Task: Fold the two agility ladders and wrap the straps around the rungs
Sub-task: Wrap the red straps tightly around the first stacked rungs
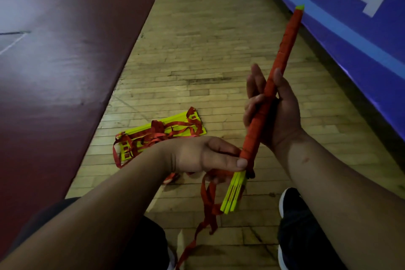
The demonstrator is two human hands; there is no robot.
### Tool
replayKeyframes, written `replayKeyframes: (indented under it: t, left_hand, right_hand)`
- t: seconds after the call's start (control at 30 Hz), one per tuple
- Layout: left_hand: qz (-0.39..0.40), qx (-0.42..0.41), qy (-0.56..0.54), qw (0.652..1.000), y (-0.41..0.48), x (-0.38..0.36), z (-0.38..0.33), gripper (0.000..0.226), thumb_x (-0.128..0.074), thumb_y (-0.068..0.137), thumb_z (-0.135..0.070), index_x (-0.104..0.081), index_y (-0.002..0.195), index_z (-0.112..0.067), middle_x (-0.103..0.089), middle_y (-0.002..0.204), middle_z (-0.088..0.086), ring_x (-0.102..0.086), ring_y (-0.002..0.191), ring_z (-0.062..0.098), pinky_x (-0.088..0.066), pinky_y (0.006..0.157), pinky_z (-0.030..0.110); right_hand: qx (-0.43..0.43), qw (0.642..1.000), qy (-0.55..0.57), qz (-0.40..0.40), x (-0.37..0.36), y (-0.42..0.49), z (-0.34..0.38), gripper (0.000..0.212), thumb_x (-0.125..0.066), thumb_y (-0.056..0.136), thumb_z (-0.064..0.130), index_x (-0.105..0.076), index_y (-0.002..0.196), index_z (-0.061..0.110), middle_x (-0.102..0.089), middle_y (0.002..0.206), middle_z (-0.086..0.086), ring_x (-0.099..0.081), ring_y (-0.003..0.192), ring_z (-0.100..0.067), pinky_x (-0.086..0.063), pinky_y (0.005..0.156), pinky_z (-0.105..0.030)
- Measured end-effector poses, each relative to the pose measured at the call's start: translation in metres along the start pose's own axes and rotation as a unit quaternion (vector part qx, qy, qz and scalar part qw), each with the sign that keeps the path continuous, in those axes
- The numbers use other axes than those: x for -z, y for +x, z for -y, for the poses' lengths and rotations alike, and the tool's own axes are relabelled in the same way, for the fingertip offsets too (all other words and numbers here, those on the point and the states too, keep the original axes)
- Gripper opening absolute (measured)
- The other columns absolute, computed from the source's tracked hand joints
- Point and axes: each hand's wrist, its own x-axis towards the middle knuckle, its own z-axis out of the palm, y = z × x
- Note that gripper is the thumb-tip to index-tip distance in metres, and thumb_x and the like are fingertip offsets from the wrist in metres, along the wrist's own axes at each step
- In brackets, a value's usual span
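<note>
Head view: a first agility ladder (285, 50) is folded into a long, slim stick of flat yellow plastic rungs, bound almost end to end in tight turns of red woven strap. It slants from lower centre to the upper right of the frame. Only a yellow tip shows at the far end, and the bare rung ends (232, 195) fan out at the near one. The right hand (278, 112) grasps the middle of the bundle, with its fingers curled round the far side and partly hidden behind the wrap. The left hand (208, 155) pinches the lowest turns with thumb on top; its other fingers are hidden beneath. A loose strap tail (208, 204) hangs in limp, twisted ribbons toward the bottom edge, where it is cut off. The second ladder (179, 119) lies on the floor left of centre, as stacked yellow slats under a tangle of red webbing, its near corner blocked by the left wrist. The wooden plank floor (208, 39) is worn and scuffed. A smooth maroon mat (65, 50) fills the upper left, and a glossy blue banner (350, 28) with cropped white lettering fills the upper right. A dark shoe (291, 204) shows at lower right.
</note>
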Motion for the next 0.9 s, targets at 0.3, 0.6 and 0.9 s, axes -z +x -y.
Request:
replayKeyframes:
  t: [0.3,0.6,0.9]
  left_hand:
    - [-0.011,0.039,0.123,0.992,-0.002,0.004,0.004,0.037,-0.055,0.113,-0.042,-0.072,0.095,-0.016,-0.069,0.080,-0.006,-0.064,0.073,0.015,-0.053,0.074,0.039]
    - [-0.099,0.088,0.194,0.972,0.009,0.006,0.009,0.037,-0.057,0.112,-0.038,-0.068,0.078,-0.031,-0.074,0.077,-0.002,-0.066,0.069,0.012,-0.054,0.072,0.027]
    - [-0.194,0.061,0.335,0.920,0.021,-0.004,0.017,0.022,-0.060,0.110,-0.034,-0.069,0.092,-0.025,-0.073,0.077,-0.003,-0.070,0.067,0.009,-0.054,0.061,0.027]
  right_hand:
    - [0.036,0.991,-0.062,-0.110,-0.007,0.002,-0.003,0.019,-0.066,0.104,0.041,-0.075,0.113,0.027,-0.079,0.100,0.005,-0.064,0.063,-0.004,-0.057,0.058,-0.023]
    - [0.043,0.966,-0.145,-0.208,0.000,0.014,-0.007,0.022,-0.078,0.098,0.036,-0.074,0.116,0.023,-0.080,0.093,0.000,-0.071,0.070,-0.011,-0.058,0.063,-0.027]
    - [0.094,0.935,-0.202,-0.275,0.012,0.023,-0.003,0.014,-0.073,0.104,0.026,-0.070,0.117,0.021,-0.079,0.087,-0.001,-0.072,0.068,-0.014,-0.059,0.065,-0.033]
